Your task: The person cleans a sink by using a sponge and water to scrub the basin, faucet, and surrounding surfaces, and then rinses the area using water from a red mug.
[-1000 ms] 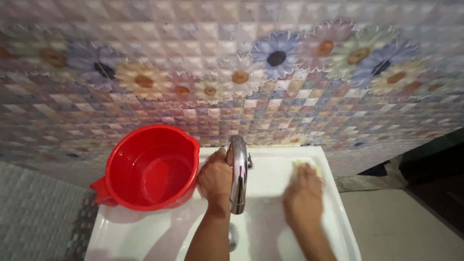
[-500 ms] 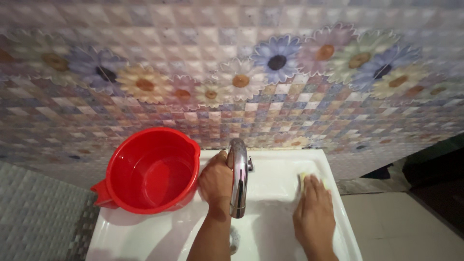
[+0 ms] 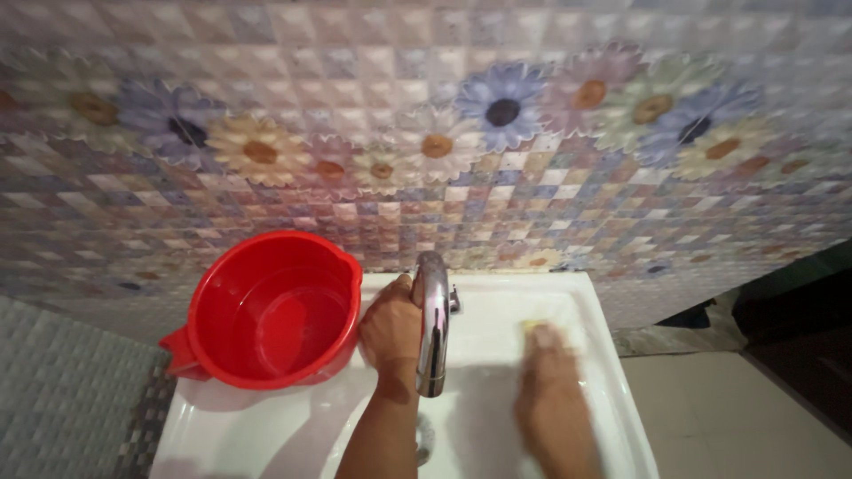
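Note:
My left hand (image 3: 391, 328) is wrapped around the chrome tap (image 3: 432, 324) that rises at the back of the white washbasin (image 3: 612, 355). My right hand (image 3: 548, 386) is blurred and presses a small yellow sponge (image 3: 532, 327) against the basin's inner right side. Only the sponge's tip shows past the fingers. A red plastic jug (image 3: 275, 310) with a handle and spout stands on the basin's left rim, close to my left hand.
A tiled wall with flower patterns (image 3: 497, 133) rises right behind the basin. Grey small-tiled surface (image 3: 62, 390) lies to the left. A pale floor (image 3: 754, 417) and a dark gap are to the right.
My right hand has slid with the sponge along the basin's right side, back and forth. My left hand has stayed on the tap. The jug has not moved.

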